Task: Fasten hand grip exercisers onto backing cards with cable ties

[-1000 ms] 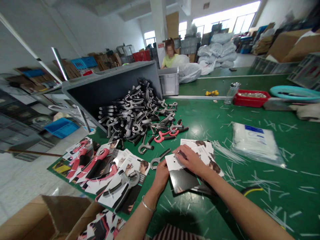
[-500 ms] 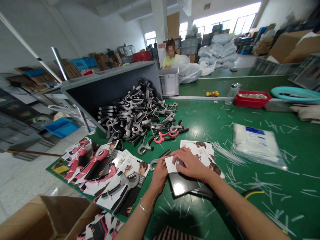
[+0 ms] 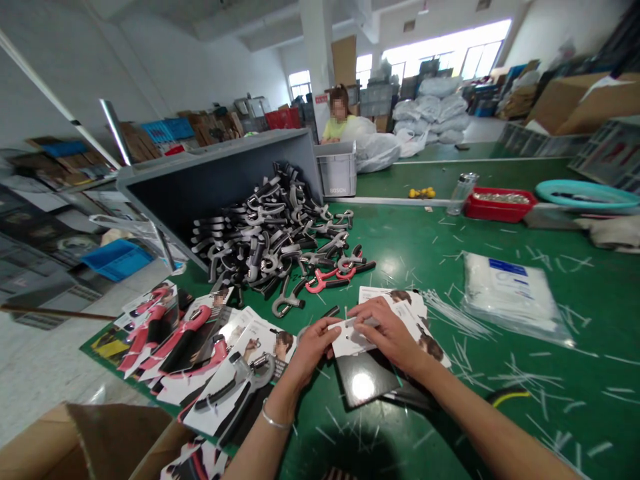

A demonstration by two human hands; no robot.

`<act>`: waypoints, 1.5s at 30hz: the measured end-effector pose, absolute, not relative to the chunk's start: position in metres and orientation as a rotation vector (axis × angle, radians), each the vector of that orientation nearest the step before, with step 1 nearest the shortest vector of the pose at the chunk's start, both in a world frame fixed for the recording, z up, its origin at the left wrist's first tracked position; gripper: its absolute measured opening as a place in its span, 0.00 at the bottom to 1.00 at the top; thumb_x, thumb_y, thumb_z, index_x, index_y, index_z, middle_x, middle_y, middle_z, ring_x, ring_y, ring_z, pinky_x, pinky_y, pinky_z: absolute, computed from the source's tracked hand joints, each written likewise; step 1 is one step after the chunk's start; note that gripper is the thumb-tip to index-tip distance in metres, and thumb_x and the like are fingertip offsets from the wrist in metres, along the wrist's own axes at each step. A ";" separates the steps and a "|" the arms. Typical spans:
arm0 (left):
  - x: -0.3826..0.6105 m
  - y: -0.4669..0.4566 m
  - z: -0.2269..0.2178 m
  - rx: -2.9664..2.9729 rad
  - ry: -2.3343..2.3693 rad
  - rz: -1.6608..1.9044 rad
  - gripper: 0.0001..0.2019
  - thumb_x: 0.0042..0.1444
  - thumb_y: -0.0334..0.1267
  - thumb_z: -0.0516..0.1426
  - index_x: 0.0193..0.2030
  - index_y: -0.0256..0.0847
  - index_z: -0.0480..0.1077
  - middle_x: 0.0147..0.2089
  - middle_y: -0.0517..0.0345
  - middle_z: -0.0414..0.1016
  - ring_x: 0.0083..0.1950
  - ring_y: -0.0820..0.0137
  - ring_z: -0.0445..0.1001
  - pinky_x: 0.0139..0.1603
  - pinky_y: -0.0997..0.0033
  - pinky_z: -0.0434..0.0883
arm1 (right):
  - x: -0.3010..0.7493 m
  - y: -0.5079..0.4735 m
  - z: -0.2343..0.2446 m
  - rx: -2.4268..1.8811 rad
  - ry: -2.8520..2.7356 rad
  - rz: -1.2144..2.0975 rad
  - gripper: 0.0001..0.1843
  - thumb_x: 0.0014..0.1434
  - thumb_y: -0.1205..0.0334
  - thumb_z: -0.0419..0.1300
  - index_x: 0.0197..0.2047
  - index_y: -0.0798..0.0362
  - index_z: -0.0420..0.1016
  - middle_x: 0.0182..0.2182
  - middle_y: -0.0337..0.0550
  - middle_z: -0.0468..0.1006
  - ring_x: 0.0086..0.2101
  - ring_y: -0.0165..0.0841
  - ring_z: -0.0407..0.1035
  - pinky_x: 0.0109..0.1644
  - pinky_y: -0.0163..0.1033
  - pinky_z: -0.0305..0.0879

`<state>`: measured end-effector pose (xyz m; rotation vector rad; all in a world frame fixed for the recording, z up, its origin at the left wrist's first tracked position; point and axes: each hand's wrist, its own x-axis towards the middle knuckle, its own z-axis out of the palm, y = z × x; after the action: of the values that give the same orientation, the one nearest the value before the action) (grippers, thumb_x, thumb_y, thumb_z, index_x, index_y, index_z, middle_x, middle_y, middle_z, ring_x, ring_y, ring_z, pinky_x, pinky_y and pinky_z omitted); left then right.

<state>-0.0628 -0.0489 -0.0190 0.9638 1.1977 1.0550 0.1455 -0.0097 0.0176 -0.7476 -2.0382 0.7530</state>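
A printed card, white above and glossy black below, lies over other cards on the table in front of me. My left hand pinches its upper left corner between thumb and fingers. With bent fingers, my right hand grips the white upper part, which is tilted up and shows small holes. A thin white tip pokes up behind the card, perhaps a cable tie. Just behind my left hand, a grey and black hand gripper is mostly hidden. More cards with printed pictures lie under my right hand.
A tipped grey crate spills black and grey hand grippers. Carded pink grippers lie at left above a cardboard box. Loose cable ties, a bag of ties and a red tray are at right. A person sits beyond.
The card's upper part has tilted up, and its holes now show. My right fingers have curled from lying over the card to gripping it. The view has shifted slightly.
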 end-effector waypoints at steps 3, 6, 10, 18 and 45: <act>-0.062 -0.054 -0.005 0.844 1.198 1.115 0.20 0.52 0.47 0.64 0.45 0.34 0.73 0.29 0.59 0.74 0.25 0.76 0.68 0.24 0.78 0.64 | 0.170 0.017 0.024 -0.937 -1.828 0.650 0.08 0.69 0.60 0.52 0.46 0.49 0.71 0.48 0.45 0.76 0.49 0.38 0.69 0.55 0.45 0.62; -0.051 -0.068 0.004 0.819 1.231 1.197 0.21 0.54 0.49 0.62 0.48 0.37 0.68 0.32 0.59 0.76 0.24 0.74 0.70 0.25 0.76 0.67 | 0.187 0.079 0.020 -1.246 -1.959 0.498 0.12 0.70 0.62 0.48 0.50 0.52 0.70 0.45 0.47 0.77 0.43 0.36 0.71 0.49 0.43 0.65; -0.031 -0.082 0.005 1.043 1.300 0.872 0.22 0.57 0.50 0.58 0.53 0.38 0.65 0.22 0.65 0.71 0.17 0.74 0.64 0.19 0.78 0.57 | 0.178 0.164 0.001 -1.342 -2.372 0.501 0.09 0.59 0.72 0.56 0.42 0.55 0.74 0.42 0.48 0.78 0.41 0.36 0.72 0.48 0.39 0.65; -0.007 -0.100 0.002 1.495 1.659 0.567 0.26 0.62 0.49 0.50 0.65 0.41 0.64 0.27 0.56 0.76 0.31 0.63 0.75 0.32 0.70 0.63 | 0.161 0.203 -0.017 -1.416 -2.593 0.512 0.14 0.54 0.66 0.68 0.45 0.53 0.75 0.49 0.51 0.76 0.47 0.41 0.72 0.49 0.39 0.65; -0.027 -0.020 0.015 2.267 1.236 0.828 0.13 0.63 0.40 0.57 0.53 0.44 0.74 0.49 0.52 0.77 0.52 0.62 0.70 0.56 0.59 0.66 | 0.237 -0.054 0.037 -1.177 -1.244 2.049 0.21 0.67 0.45 0.49 0.36 0.53 0.70 0.23 0.41 0.75 0.13 0.22 0.47 0.15 0.29 0.47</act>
<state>-0.0268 -0.0204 0.0148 2.2669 1.2362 0.8275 0.2374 -0.0535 0.0371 -1.1775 -1.2444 2.0494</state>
